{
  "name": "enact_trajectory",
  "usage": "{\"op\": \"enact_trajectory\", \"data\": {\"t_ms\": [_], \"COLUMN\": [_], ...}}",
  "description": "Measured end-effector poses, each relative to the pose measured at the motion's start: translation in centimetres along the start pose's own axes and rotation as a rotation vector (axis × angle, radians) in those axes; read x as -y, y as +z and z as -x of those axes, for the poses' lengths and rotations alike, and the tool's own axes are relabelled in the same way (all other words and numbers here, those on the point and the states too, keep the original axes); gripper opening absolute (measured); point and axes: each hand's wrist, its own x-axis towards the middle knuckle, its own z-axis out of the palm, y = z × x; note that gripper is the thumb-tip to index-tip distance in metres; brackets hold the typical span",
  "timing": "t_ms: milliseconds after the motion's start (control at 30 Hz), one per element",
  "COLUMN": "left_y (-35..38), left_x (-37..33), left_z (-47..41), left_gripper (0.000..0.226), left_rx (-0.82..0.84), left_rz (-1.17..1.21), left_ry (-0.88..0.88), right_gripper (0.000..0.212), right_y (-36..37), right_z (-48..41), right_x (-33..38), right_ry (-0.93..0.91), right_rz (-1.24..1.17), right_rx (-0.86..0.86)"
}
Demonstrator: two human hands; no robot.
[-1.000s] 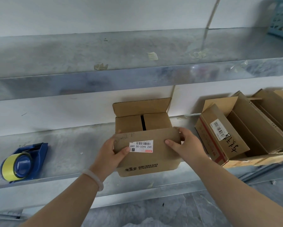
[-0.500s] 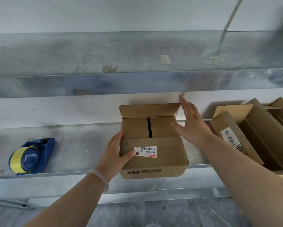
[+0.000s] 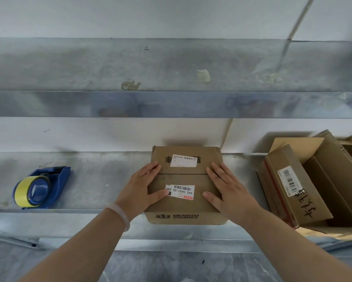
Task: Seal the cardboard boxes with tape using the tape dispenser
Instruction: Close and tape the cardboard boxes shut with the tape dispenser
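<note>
Light was soft and even; the brown cardboard box (image 3: pixel 186 218) cast a faint shadow beyond the fingers (image 3: pixel 152 167). Wide-angle distortion bowed the grey metal shelf (image 3: pixel 99 180) left of them.

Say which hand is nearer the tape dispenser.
Left. The left hand lies on the left of the box, the tape dispenser to its left; the right hand on the box's right side.

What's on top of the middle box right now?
The left hand and right hand press flat on the closed flaps of the box. A far label and near label show; no tape on the seam. The contents are covered.
</note>
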Motion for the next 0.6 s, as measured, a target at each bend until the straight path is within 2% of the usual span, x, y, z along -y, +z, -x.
{"op": "enact_trajectory", "data": {"t_ms": [167,333,433,600], "left_y": [0.7,0.8,1.0,0.2], "left_x": [-0.6,-0.9,-1.3,-1.4], "left_z": [0.3,0.1,0.2,0.4], "left_gripper": [0.077,0.074,0.071,0.073], "left_rx": [-0.045,-0.019,-0.004,0.067], "left_rz": [-0.051,-0.086,-0.079,-0.016], "left_ry": [-0.022,-0.055,-0.065,-0.056], "right_gripper": [0.074,0.074,0.081,0.093], "right_y": [-0.7,-0.8,0.0,0.5], "right_z": [0.2,-0.8,-1.0,-0.9], "right_x": [-0.4,1.2,2.7,2.2], "right_ry": [-0.009,-0.068,-0.127,-0.089], "right_rz": [0.113,0.208,0.206,0.255], "right_rx": [0.023,0.011,0.054,0.026]}}
